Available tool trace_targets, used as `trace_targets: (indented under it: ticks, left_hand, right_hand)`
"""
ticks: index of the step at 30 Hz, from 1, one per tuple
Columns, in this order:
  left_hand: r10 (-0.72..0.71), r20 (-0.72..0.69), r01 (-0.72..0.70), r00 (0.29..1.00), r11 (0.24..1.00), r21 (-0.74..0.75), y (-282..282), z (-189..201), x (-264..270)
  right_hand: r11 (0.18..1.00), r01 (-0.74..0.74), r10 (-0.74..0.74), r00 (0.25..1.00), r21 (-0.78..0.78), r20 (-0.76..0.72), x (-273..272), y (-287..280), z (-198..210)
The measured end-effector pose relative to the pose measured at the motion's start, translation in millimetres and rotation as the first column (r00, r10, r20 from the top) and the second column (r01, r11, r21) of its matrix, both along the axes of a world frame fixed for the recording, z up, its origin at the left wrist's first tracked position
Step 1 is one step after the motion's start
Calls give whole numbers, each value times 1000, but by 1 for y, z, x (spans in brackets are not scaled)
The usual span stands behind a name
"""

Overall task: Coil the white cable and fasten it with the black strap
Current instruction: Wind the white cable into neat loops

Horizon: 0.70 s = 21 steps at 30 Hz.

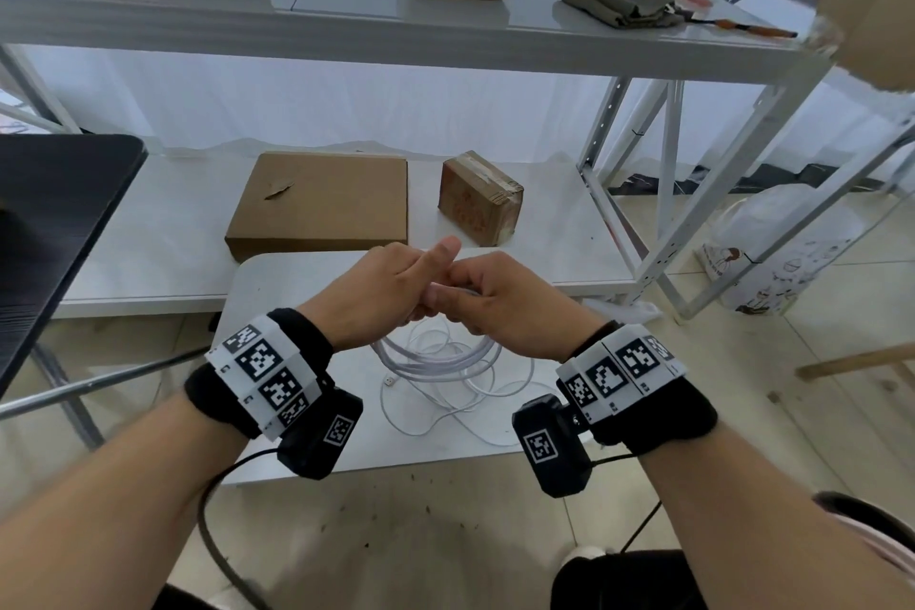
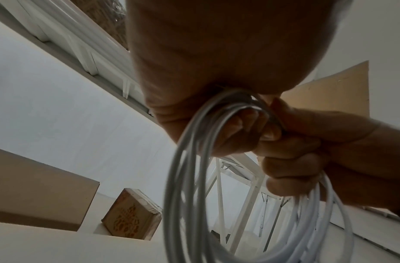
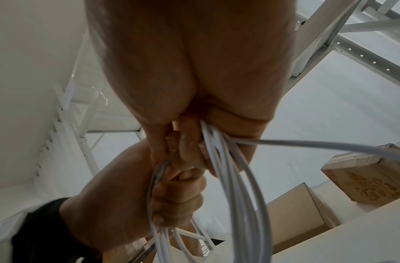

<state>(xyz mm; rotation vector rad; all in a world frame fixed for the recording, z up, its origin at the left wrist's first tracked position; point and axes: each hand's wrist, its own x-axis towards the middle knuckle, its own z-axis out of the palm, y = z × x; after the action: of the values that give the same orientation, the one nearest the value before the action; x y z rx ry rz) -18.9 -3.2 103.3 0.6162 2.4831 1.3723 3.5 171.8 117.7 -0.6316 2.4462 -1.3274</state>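
Coiling is the step in hand: the left hand [image 1: 381,285] and right hand [image 1: 500,297] both grip the top of the gathered loops of white cable [image 1: 435,357] above the middle of the small table [image 1: 277,272], fingers curled round the bundle. Loose cable and its plug end [image 1: 389,381] lie on the table beneath, so more winding seems due. No black strap shows. A flat cardboard box [image 1: 322,203] and a small taped box [image 1: 480,198] sit on the shelf behind, well apart

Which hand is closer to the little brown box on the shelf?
The right hand. The little brown box sits just beyond it, slightly left of its knuckles. The left hand is farther left, nearer the flat cardboard box. Both hands grip the white cable.
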Motion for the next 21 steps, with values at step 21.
trace_targets:
  ticks: [21]
  left_hand:
    - [177, -153, -172, 972, 984, 46, 2, 10, -1]
  right_hand:
    - [946, 196, -126, 956, -257, 266, -9, 19, 0]
